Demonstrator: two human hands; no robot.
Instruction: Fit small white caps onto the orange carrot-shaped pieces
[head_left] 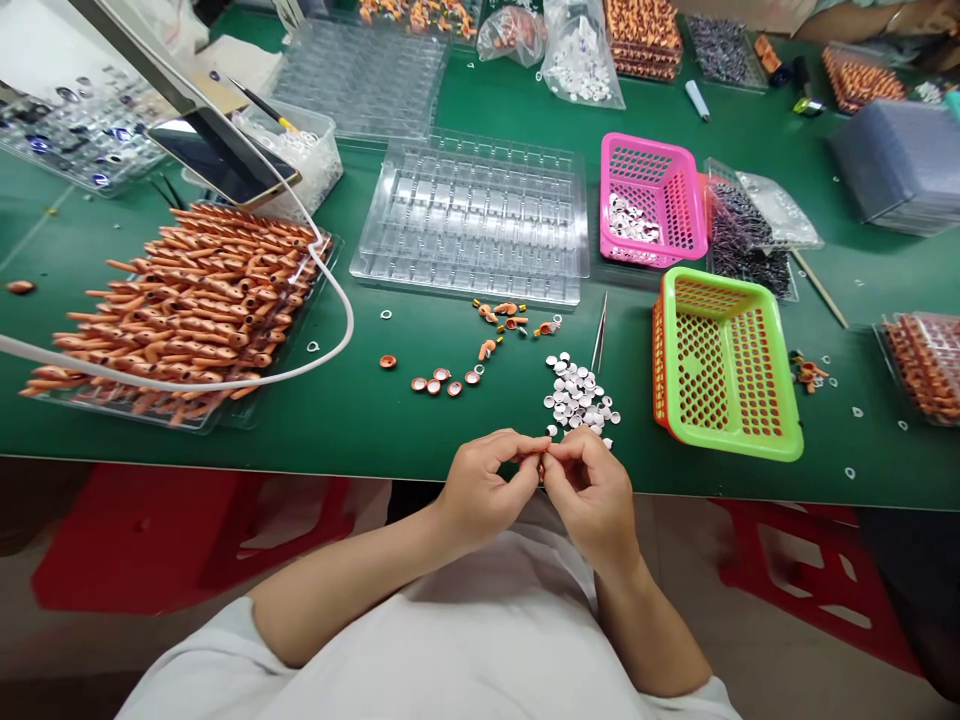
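At the table's front edge my left hand (491, 485) and my right hand (592, 490) meet, thumbs and forefingers pinched together. Between the fingertips is a small orange-brown part (542, 466), mostly hidden by the fingers. Just beyond my right hand lies a heap of small white discs (579, 392), with metal tweezers (600, 335) pointing away from it. To the left are several round orange-brown cups with white insides (454, 389). An orange-brown cup without white (388, 362) sits further left. Small orange pieces with yellow ends (514, 323) lie behind these.
A green basket (787, 400) stands to the right, a pink basket (694, 200) behind it. An empty clear tray (472, 220) lies mid-table. At left, orange-brown parts (202, 300) are piled on trays, beneath a white cable (349, 320) and a phone (225, 160). Another person's arm (862, 22) shows far right.
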